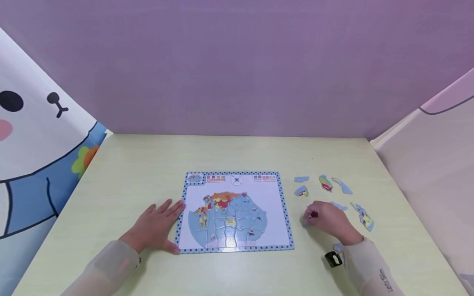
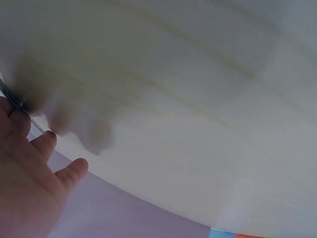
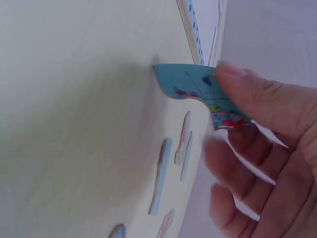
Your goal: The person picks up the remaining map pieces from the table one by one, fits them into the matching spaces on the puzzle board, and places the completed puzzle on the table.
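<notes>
A world-map jigsaw board with a dotted blue border lies flat on the table. Joined pieces fill the lower and middle part of its map, while the upper left of the white field is bare. My left hand rests at the board's left edge with its fingers spread. To the right of the board, my right hand pinches a puzzle piece between thumb and fingers. This piece is blue with small coloured patches and a curved inner edge. In the right wrist view it is tilted, one tip close over the table.
Several loose puzzle pieces lie right of the board, among them a green and red one and a long blue one. A black object sits by the right sleeve. A purple backdrop rises behind the table.
</notes>
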A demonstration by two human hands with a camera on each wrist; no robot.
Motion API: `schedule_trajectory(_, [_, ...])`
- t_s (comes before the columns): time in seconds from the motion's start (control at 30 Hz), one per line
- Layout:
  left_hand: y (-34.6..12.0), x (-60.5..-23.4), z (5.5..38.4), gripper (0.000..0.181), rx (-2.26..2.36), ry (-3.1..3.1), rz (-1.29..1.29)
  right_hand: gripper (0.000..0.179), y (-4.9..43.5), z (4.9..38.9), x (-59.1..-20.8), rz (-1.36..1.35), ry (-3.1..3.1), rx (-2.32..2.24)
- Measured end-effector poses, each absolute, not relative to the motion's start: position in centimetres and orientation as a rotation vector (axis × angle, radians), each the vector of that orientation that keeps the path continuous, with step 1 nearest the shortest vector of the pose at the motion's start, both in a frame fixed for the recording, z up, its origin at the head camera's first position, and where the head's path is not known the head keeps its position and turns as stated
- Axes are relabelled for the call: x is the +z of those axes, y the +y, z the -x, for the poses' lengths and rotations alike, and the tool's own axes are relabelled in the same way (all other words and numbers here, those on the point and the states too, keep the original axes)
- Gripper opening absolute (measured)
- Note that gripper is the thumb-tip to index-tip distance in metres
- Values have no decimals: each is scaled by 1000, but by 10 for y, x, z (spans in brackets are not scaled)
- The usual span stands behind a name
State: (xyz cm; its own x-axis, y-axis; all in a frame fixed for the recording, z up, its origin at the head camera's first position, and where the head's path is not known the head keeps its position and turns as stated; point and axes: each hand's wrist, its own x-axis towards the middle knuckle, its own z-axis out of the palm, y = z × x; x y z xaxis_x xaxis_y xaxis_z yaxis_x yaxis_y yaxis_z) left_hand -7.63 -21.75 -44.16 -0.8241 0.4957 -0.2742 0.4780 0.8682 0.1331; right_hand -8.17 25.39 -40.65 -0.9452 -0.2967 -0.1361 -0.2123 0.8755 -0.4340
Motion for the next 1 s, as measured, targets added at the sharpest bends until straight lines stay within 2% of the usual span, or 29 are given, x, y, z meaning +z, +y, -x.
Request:
schedule_trajectory(0.5, [-214, -435, 75, 118, 99, 2718, -690, 14, 274, 75, -410, 279, 2766, -544])
schedule_trajectory(1.0, [-214, -437, 75, 119, 123, 2694, -648, 11, 261, 83, -414, 427, 2836, -604])
